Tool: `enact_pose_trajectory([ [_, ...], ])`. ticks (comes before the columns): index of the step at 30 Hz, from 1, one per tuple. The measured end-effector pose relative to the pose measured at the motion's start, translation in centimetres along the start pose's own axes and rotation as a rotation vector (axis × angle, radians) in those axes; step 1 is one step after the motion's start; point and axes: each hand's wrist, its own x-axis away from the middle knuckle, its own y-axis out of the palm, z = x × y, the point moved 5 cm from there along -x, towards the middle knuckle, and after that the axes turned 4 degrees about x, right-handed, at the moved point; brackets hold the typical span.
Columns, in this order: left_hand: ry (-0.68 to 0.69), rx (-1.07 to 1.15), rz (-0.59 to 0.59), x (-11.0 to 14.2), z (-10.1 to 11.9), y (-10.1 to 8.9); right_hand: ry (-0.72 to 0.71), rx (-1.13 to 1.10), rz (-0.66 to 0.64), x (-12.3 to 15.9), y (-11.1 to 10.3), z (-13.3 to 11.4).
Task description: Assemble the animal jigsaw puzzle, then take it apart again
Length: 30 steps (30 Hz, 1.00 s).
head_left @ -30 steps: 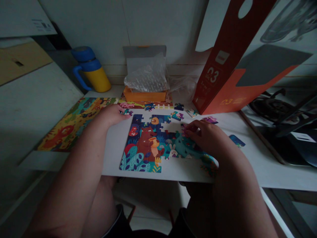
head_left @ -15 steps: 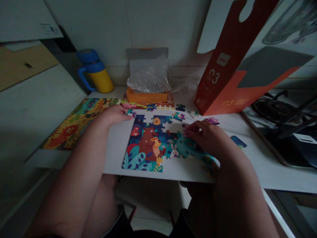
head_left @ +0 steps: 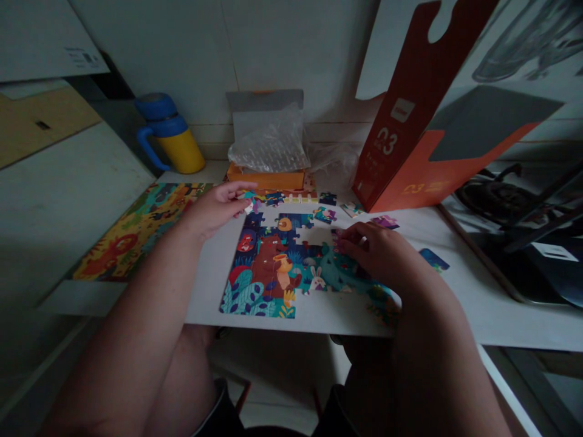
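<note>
A partly assembled jigsaw puzzle [head_left: 273,273] with a bear, a rabbit and a dark blue forest lies flat on the white table. My left hand [head_left: 221,206] is above its top left corner, thumb and fingers closed on a small puzzle piece [head_left: 249,204]. My right hand [head_left: 376,249] rests over the puzzle's right side. Its fingertips are pinched on a dark piece with purple marks [head_left: 336,238] at the puzzle's upper edge, and the hand hides part of the picture. Loose pieces lie behind the puzzle, among them a teal and purple piece [head_left: 325,214] and a dark blue piece [head_left: 328,198].
A colourful picture sheet [head_left: 132,237] lies at left, with a blue and yellow jug [head_left: 180,145] behind it. At the back stands an open orange box [head_left: 268,180] holding bubble wrap [head_left: 271,145]. A tall red-orange carton [head_left: 387,145] and a stove [head_left: 514,243] are at right.
My left hand has risen from the table and shifted slightly right, with the puzzle piece in its fingers. The right hand stays at nearly the same spot on the puzzle. The view has shifted slightly.
</note>
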Motion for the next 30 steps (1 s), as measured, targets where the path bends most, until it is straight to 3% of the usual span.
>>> enact_pose_trajectory([
  [5, -0.028, 0.029, -0.091, 0.5, 0.5, 1.9, 0.003, -0.038, -0.003, 0.1, -0.1, 0.0],
  [12, -0.008, 0.091, -0.142, 0.6, 0.4, 2.4, 0.022, -0.062, -0.015, 0.2, -0.1, -0.2],
  [21, -0.096, 0.195, -0.259, 1.3, 0.7, 4.2, 0.016, -0.068, -0.002, 0.2, -0.4, -0.6],
  [30, -0.159, 0.32, -0.422, 2.4, 1.3, 6.6, -0.116, -0.081, 0.101, 0.1, -0.6, -2.0],
])
